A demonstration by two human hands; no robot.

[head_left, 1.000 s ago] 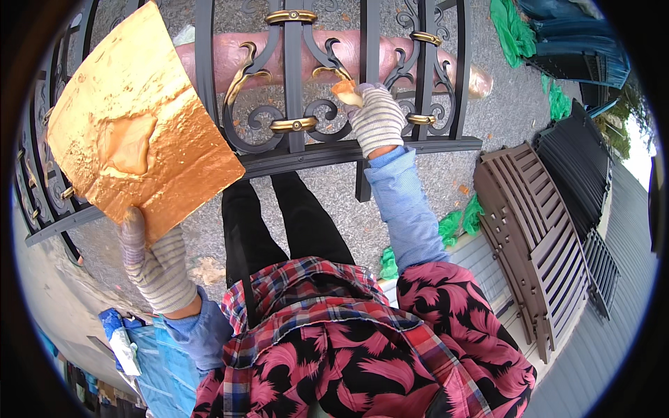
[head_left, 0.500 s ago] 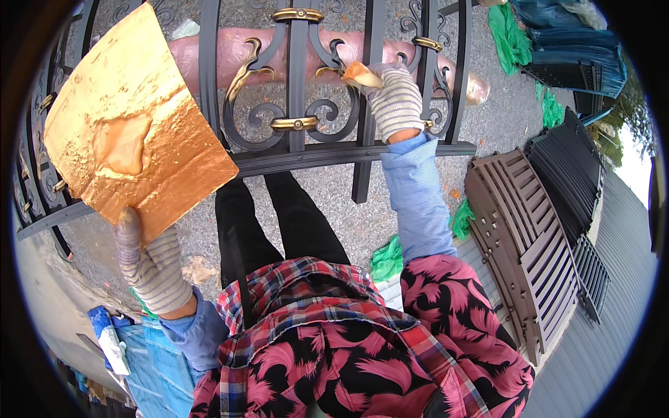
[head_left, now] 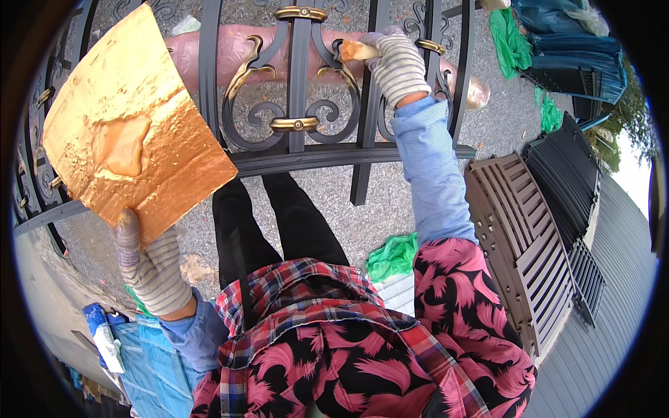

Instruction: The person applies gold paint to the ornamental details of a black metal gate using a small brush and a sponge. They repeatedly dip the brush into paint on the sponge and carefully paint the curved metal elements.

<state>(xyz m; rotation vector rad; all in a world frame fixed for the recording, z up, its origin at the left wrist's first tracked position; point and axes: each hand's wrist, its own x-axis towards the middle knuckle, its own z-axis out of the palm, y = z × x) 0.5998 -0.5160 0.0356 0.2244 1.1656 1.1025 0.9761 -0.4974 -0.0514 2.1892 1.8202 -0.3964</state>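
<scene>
My left hand (head_left: 155, 268), in a striped knit glove, grips the lower corner of a flat board (head_left: 171, 132) coated in gold paint. A wet puddle of gold paint (head_left: 125, 146) lies near the board's middle. My right hand (head_left: 399, 67), gloved alike, pinches a small pale piece of sponge (head_left: 358, 51) with an orange-gold tip. That tip is at the curved leaf of a scroll on the black metal railing panel (head_left: 298, 90); whether it touches I cannot tell. Several scroll leaves and collars (head_left: 295, 124) on the panel are gold-coloured.
Beneath the panel lies a long pink plastic-wrapped roll (head_left: 240, 52). To the right stand brown slatted panels (head_left: 512, 230) and black panels (head_left: 566, 164). Green plastic (head_left: 394, 256) lies on the ground, and blue sheeting (head_left: 153, 362) is at lower left. Another scrolled railing (head_left: 52, 174) runs along the left.
My right hand has shifted slightly up, and the sponge tip has moved up and left to the scroll leaf. My left hand and the board have barely moved.
</scene>
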